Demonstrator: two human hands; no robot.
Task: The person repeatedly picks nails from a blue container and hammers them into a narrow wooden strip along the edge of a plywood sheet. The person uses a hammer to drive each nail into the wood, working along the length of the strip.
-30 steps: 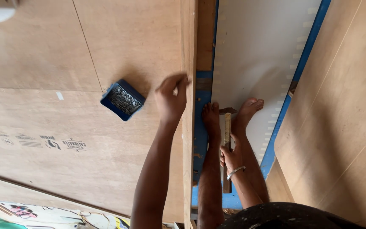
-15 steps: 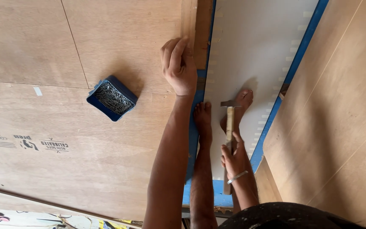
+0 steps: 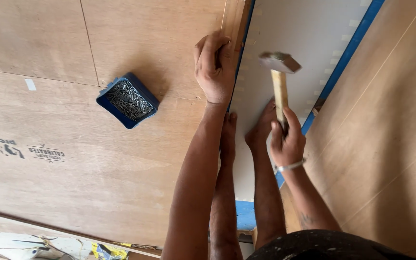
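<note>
Since half a second ago the wooden-handled hammer with the steel head (image 3: 279, 77) has lifted clear of the white laminate sheet (image 3: 294, 29). The right hand (image 3: 286, 142) has its fingers wrapped shut round the handle. The left hand (image 3: 213, 65) pinches something too small to see at the plywood strip's edge (image 3: 233, 19). This looks like nailing, mid-backswing; the next blow needs a true aim, clear of those fingertips. The blue box of nails (image 3: 128, 100) sits on the plywood panel (image 3: 73, 163), well apart.
</note>
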